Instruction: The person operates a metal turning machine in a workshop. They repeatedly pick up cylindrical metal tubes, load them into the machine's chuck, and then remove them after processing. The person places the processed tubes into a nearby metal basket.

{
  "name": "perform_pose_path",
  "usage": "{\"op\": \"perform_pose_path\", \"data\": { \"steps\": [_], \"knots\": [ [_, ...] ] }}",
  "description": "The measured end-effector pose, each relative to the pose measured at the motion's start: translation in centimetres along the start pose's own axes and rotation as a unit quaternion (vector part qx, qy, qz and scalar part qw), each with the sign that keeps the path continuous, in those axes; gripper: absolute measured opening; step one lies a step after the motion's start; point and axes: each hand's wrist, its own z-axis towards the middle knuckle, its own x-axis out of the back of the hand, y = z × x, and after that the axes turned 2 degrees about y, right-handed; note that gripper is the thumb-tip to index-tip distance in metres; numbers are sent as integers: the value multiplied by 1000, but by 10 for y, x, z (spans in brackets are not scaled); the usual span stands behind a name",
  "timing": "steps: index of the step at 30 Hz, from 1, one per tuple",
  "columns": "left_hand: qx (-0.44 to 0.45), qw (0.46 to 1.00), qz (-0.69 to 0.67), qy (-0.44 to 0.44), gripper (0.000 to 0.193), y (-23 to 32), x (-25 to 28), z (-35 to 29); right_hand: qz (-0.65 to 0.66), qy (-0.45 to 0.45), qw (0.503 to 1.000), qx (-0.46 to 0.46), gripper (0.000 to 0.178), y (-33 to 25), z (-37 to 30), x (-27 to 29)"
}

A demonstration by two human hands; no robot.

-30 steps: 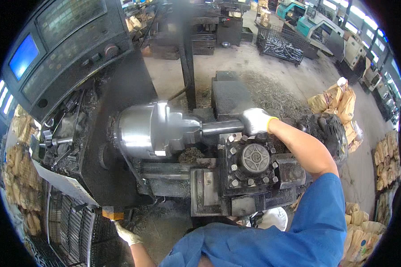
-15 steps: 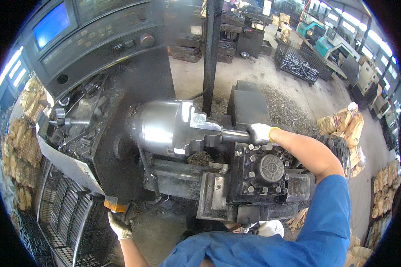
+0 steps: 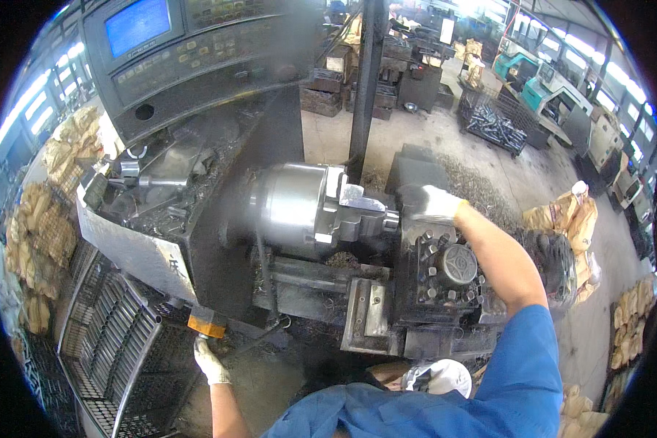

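Observation:
A shiny steel lathe chuck (image 3: 292, 212) sits mid-frame with its jaws facing right. My right hand (image 3: 431, 204), in a white glove, is closed over the end of a dark metal workpiece (image 3: 391, 219) that pokes out of the jaws, just above the black tool turret (image 3: 449, 270). At the lower left my gloved left hand (image 3: 212, 361) grips a lever with an orange end (image 3: 206, 326) on the machine's front. Most of the workpiece is hidden by the jaws and my glove.
A control panel with a blue screen (image 3: 139, 25) hangs above the headstock. Metal grating (image 3: 102, 328) lies at the lower left, and sacks (image 3: 569, 219) and metal chips lie on the floor at right. Other machines (image 3: 555, 95) stand far back.
My right hand has moved left toward the chuck and less of the workpiece shows between glove and jaws. My left hand stays at the orange lever. The view has shifted.

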Motion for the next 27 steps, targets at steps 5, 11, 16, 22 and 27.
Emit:
{"op": "perform_pose_path", "data": {
  "steps": [5, 11, 16, 22, 27],
  "knots": [
    [-289, 886, 344, 111, 41, 13, 25, -14, -51, 285, 933, -214, 46, 87, -153, 57],
    [-669, 680, 294, -58, 49, 178, -143, -75, -277, 181, 858, -394, 38, 224, -326, -4],
    [-700, 620, 332, -124, 62, 282, -323, -53, -311, -141, 813, -471, 40, 227, -301, -41],
    [-604, 538, 588, -10, 85, 315, -424, -3, -334, -160, 897, -240, 27, 281, -356, -54],
    [-672, 597, 436, -41, 79, 294, -409, -41, -110, 304, 901, -288, 13, 309, -438, -57]
  ]
}}
